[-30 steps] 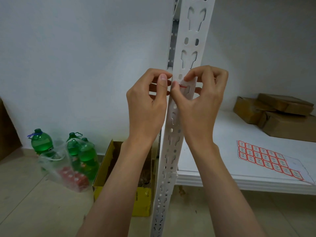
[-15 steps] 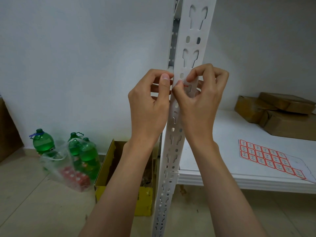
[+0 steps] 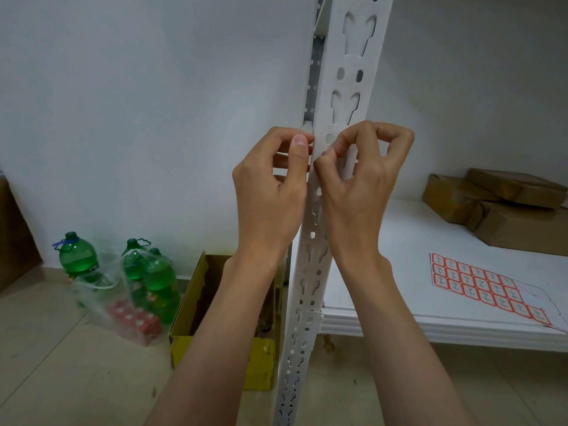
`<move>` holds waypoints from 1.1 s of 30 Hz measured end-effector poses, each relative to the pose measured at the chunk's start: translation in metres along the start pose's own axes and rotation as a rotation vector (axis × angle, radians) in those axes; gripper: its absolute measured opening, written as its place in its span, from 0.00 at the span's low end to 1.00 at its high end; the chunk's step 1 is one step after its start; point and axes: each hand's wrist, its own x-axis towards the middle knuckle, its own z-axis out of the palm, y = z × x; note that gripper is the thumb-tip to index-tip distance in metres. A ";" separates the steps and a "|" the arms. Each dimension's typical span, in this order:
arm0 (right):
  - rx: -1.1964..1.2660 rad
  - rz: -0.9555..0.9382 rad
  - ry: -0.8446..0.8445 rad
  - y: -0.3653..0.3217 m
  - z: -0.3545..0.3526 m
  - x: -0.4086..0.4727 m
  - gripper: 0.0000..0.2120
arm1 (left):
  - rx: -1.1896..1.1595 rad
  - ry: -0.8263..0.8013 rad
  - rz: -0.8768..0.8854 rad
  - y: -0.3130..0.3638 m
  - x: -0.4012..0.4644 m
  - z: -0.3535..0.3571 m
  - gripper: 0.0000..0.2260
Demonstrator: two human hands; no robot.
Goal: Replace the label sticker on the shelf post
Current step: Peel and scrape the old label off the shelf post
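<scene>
Peeling old sticker off shelf post (image 3: 333, 186), frame centre.
Left hand (image 3: 270, 192) gripping post edge; right hand (image 3: 359, 182) pinching at hidden sticker. Next, probably: lifting it clear, fetching from sticker sheet (image 3: 479, 285), lower right.

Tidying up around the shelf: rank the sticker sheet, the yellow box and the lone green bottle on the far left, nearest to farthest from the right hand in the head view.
From the right hand:
1. Sticker sheet, on the shelf board, to its right.
2. Yellow box, on the floor, lower left.
3. Green bottle, far left by the wall.

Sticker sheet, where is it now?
Head view, lower right: the sticker sheet lies flat on the white shelf, in front of the brown parcels.
</scene>
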 end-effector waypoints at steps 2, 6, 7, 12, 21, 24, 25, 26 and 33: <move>0.000 0.012 0.013 0.002 0.000 0.001 0.03 | 0.004 -0.002 -0.004 0.000 0.000 0.000 0.11; 0.070 0.060 -0.040 0.005 -0.004 0.005 0.07 | 0.019 -0.004 -0.023 -0.002 0.001 0.001 0.13; 0.084 0.064 -0.052 0.006 -0.006 0.004 0.07 | 0.021 -0.004 -0.025 -0.002 0.001 0.001 0.13; 0.051 0.066 -0.060 0.009 -0.005 0.003 0.08 | 0.016 -0.001 -0.025 -0.002 0.001 0.001 0.11; 0.148 0.153 -0.040 -0.002 -0.012 0.003 0.10 | 0.023 -0.044 -0.031 -0.004 0.004 -0.004 0.07; 0.410 0.507 -0.099 -0.008 -0.021 0.008 0.17 | 0.009 -0.071 -0.050 -0.004 0.003 -0.005 0.11; 0.477 0.618 -0.140 -0.007 -0.024 0.011 0.18 | 0.004 -0.079 -0.057 -0.003 0.003 -0.006 0.12; 0.531 0.707 -0.192 -0.004 -0.026 0.014 0.18 | 0.006 -0.087 -0.062 -0.002 0.003 -0.006 0.12; 0.778 0.918 -0.464 0.003 -0.031 0.018 0.19 | -0.042 -0.108 -0.130 0.004 0.002 -0.001 0.14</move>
